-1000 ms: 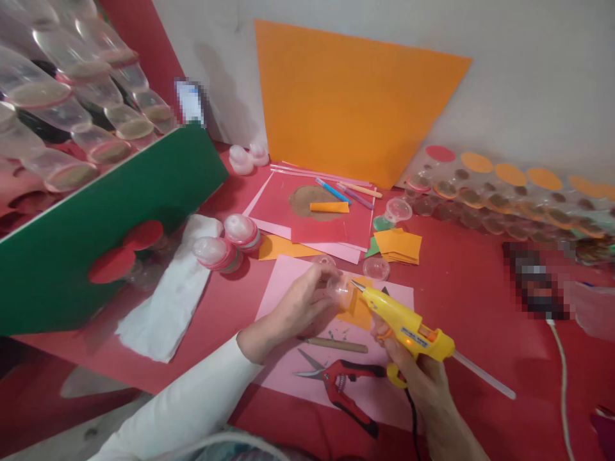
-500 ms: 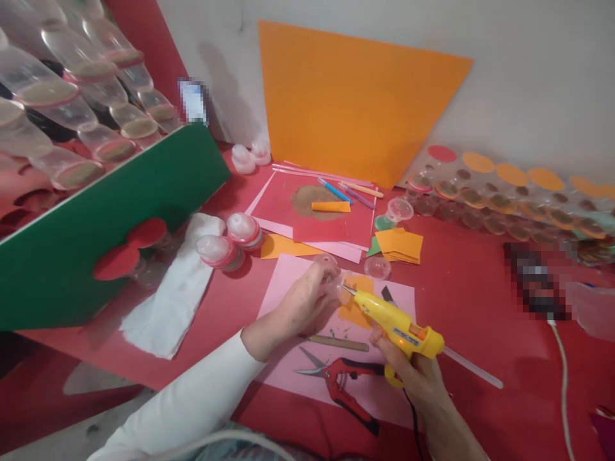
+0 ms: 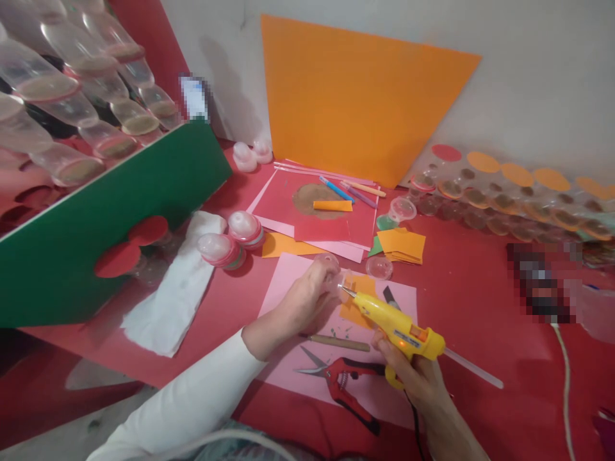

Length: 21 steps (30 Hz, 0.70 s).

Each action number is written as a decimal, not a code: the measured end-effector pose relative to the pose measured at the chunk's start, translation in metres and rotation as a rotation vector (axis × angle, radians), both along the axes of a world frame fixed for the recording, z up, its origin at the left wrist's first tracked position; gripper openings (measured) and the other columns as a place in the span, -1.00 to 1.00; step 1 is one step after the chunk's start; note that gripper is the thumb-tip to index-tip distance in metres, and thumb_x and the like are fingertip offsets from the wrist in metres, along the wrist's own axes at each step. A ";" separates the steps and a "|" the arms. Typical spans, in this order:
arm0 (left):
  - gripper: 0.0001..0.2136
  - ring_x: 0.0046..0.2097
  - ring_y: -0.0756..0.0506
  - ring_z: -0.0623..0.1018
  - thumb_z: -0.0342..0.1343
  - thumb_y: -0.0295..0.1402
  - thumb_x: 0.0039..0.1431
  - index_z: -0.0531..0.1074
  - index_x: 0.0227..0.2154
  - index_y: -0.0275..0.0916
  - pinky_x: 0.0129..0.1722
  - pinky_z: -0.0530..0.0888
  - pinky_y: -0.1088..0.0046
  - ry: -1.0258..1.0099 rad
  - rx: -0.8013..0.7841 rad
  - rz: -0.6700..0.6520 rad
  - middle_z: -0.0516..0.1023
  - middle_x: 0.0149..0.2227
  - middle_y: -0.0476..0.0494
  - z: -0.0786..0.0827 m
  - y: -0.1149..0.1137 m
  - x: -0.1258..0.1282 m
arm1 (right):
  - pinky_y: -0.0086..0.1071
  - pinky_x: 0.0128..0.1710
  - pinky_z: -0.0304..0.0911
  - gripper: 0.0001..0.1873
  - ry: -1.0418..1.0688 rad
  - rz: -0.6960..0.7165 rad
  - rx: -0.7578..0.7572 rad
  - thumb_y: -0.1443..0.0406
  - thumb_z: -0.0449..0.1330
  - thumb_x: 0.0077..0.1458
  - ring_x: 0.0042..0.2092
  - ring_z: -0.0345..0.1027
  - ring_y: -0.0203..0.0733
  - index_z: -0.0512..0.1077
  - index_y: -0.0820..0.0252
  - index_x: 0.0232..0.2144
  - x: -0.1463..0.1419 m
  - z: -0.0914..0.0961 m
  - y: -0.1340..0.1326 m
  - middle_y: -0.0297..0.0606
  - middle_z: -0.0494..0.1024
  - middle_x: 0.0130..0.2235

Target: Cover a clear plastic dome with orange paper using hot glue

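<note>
My left hand (image 3: pixel 302 299) is closed around a small clear plastic cup (image 3: pixel 340 282), holding it just above a pink paper sheet (image 3: pixel 288 282). My right hand (image 3: pixel 413 378) grips a yellow glue gun (image 3: pixel 398 330), whose nozzle tip touches the cup's rim. An orange paper piece (image 3: pixel 358 301) lies under the gun's nose. Red-handled scissors (image 3: pixel 343 381) and a brown stick (image 3: pixel 336 342) lie on the pink sheet near my wrists.
A green board (image 3: pixel 96 224) with red discs leans at left under rows of clear cups (image 3: pixel 72 96). A white cloth (image 3: pixel 173 288), capped cups (image 3: pixel 230 240), red paper with pens (image 3: pixel 327 205), an orange stack (image 3: pixel 401 244) and a big orange sheet (image 3: pixel 355 96) lie beyond. A white cable (image 3: pixel 567 384) runs at right.
The glue gun has slid left and slightly down, bringing its nozzle onto the cup. My left hand has stayed in place, still holding the cup.
</note>
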<state>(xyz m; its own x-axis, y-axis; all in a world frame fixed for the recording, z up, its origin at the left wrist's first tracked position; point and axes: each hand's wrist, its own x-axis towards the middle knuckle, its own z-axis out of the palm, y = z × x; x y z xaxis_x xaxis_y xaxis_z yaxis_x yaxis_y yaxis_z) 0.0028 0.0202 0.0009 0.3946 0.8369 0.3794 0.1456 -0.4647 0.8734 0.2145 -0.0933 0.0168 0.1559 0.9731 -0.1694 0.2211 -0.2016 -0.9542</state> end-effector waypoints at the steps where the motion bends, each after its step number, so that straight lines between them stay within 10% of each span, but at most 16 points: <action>1: -0.75 -0.09 -0.12 0.53 0.14 -0.48 0.24 0.26 -0.08 -0.13 -0.08 0.51 0.35 0.013 0.000 0.002 0.46 -0.08 -0.15 -0.001 0.000 0.000 | -0.38 -0.51 0.37 -0.67 -0.004 -0.006 -0.001 0.03 0.27 0.21 -0.52 0.39 -0.18 0.52 0.10 -0.45 -0.001 0.000 0.000 -0.31 0.49 -0.54; 21: -0.82 -0.14 -0.11 0.50 0.10 -0.43 0.31 0.24 -0.10 -0.12 -0.13 0.50 0.36 -0.007 0.048 0.025 0.44 -0.12 -0.14 -0.001 0.000 0.002 | -0.38 -0.58 0.34 -0.62 -0.048 -0.029 -0.045 -0.01 0.30 0.17 -0.56 0.32 -0.19 0.43 0.06 -0.53 0.000 0.004 0.000 -0.36 0.40 -0.60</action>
<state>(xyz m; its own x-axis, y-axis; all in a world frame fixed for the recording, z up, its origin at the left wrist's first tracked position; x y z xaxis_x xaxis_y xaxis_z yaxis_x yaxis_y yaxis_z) 0.0052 0.0201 -0.0003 0.3704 0.8275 0.4220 0.1515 -0.5021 0.8515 0.2144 -0.0935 0.0210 0.1935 0.9596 -0.2045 0.2601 -0.2511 -0.9323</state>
